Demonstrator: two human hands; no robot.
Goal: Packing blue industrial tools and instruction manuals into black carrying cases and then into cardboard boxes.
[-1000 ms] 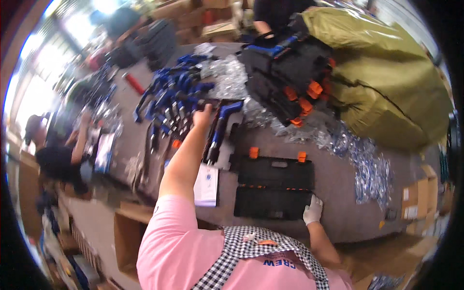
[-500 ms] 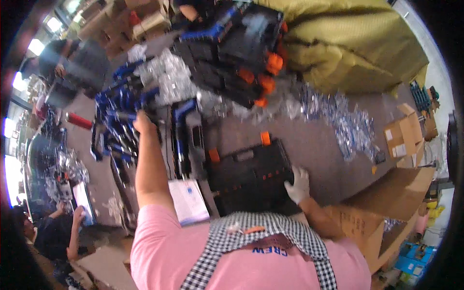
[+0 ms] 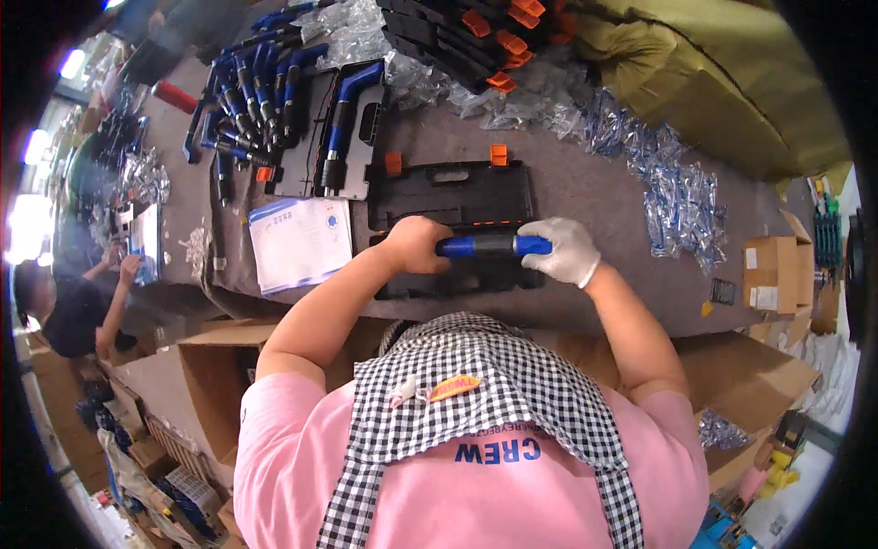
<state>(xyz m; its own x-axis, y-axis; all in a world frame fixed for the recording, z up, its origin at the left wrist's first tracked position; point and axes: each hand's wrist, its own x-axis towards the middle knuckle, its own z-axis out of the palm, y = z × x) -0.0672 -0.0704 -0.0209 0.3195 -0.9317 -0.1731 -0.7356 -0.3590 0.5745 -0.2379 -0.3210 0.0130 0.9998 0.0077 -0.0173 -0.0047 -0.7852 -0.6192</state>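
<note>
Head view. My left hand (image 3: pixel 416 245), bare, is wrapped around one end of a blue-and-black tool handle (image 3: pixel 492 245); my right hand (image 3: pixel 565 251), in a white glove, is closed over the other end. The handle lies level between the two fists, held just above the near half of an open black plastic case (image 3: pixel 455 195) with orange latches (image 3: pixel 498 154), which sits on the grey table (image 3: pixel 594 197). Just left of the case I see a white-and-blue leaflet (image 3: pixel 300 242). Beyond it stands a second open case (image 3: pixel 311 137) with a blue-and-black tool (image 3: pixel 340 119) lying in it, and further left a heap of similar blue tools (image 3: pixel 245 91). Closed black cases with orange latches (image 3: pixel 462 32) are stacked at the far edge. Clear plastic bags (image 3: pixel 681 206) are strewn to the right. Cardboard boxes (image 3: pixel 777 270) stand off the right edge. Another person (image 3: pixel 69 306) works at far left.
</note>
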